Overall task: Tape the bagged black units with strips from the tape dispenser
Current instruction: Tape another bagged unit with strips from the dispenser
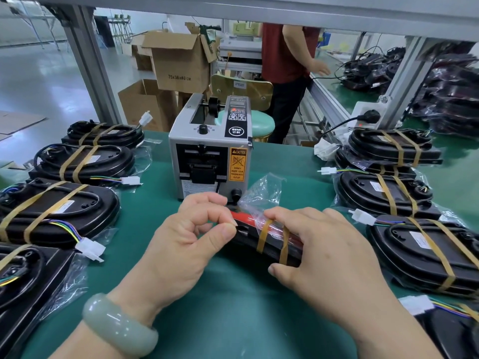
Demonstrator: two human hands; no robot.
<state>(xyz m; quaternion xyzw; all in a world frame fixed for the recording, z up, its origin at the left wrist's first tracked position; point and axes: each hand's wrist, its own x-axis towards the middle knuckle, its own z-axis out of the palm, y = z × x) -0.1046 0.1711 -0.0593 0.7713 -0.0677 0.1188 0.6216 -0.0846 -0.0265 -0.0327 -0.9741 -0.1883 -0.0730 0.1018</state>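
1. The bagged unit [272, 252] lies on the green surface [233, 294] at 6 o'clock from the tape dispenser [210, 156], with two tan strips [263, 237] already round it.
2. The right hand [318, 244] clamps it, fingers over the top and thumb on the near edge. The left hand [191, 229] pinches at its 9 o'clock end; film or tape, I cannot tell.
3. It looks stiff and hefty, but the film looks slippery and the loose bag tail [261, 193] flimsy. I'd grip across the hard body.

Glossy clear plastic bag [261, 195], matt green mat [233, 294], metal dispenser [210, 149].
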